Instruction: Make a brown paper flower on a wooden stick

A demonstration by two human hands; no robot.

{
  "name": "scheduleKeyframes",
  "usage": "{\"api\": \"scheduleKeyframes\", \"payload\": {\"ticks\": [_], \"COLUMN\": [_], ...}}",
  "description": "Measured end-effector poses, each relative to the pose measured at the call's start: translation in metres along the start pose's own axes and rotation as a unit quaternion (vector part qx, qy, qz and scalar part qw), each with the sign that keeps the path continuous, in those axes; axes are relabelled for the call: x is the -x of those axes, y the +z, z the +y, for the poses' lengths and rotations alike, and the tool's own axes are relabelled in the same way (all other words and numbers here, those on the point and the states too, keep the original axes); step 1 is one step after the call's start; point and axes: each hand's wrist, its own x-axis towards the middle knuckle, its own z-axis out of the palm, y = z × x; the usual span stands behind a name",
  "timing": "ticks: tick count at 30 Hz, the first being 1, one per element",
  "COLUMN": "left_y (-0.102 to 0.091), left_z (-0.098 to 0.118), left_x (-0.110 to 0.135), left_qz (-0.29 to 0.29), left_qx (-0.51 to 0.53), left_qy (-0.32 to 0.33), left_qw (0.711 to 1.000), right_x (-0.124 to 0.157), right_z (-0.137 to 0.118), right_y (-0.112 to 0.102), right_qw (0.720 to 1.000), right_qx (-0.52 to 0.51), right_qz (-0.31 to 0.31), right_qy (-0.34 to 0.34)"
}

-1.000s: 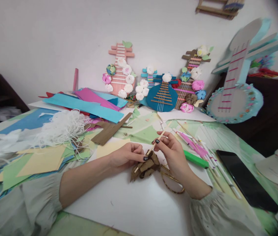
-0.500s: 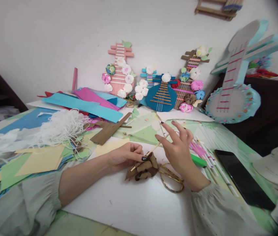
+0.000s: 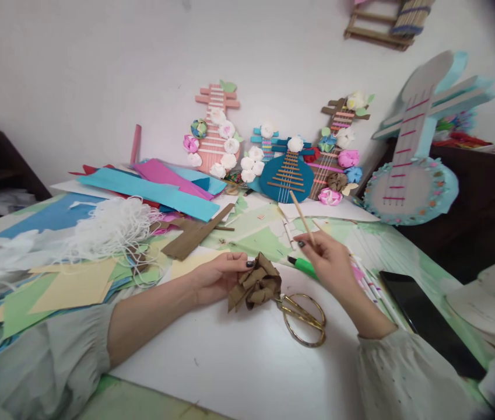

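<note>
Pinched in my left hand (image 3: 225, 274) is a brown crepe-paper flower (image 3: 261, 286), its folded layers curling together above the white board (image 3: 212, 361). My right hand (image 3: 328, 259) grips a thin wooden stick (image 3: 302, 216) that points up and away, apart from the flower. Gold-handled scissors (image 3: 305, 318) lie on the board just right of the flower, their blades hidden beneath it. A green utility knife (image 3: 305, 267) rests beside my right fingers.
White string (image 3: 109, 227) and paper sheets (image 3: 72, 289) cover the left side. A brown paper strip (image 3: 195, 233) lies behind my left hand. Decorated lute models (image 3: 286, 174) lean along the wall. A black phone (image 3: 431, 324) and several thin sticks lie at right.
The stick has come out of the brown flower and moved right, up in my right hand, whose fingers have closed on it. My left hand still holds the flower.
</note>
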Motion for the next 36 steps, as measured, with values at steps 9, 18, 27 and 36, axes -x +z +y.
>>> {"api": "scheduleKeyframes", "payload": {"ticks": [9,18,27,36], "left_y": [0.000,0.007,0.010,0.014], "left_z": [0.000,0.002,0.002,0.000], "left_x": [0.001,0.002,-0.001,0.002], "left_qz": [-0.001,0.037,0.148,0.062], "left_qx": [0.012,0.021,-0.061,-0.285], "left_qy": [-0.005,0.140,0.171,0.193], "left_qw": [1.000,0.989,0.972,0.937], "right_x": [0.023,0.028,0.029,0.028], "right_z": [-0.051,-0.050,-0.059,-0.060], "right_y": [0.025,0.039,0.035,0.030], "right_qw": [0.915,0.932,0.964,0.980], "right_qx": [-0.280,-0.287,-0.177,-0.099], "right_qz": [-0.271,-0.110,-0.070,-0.156], "right_qy": [0.105,0.193,0.184,0.075]}}
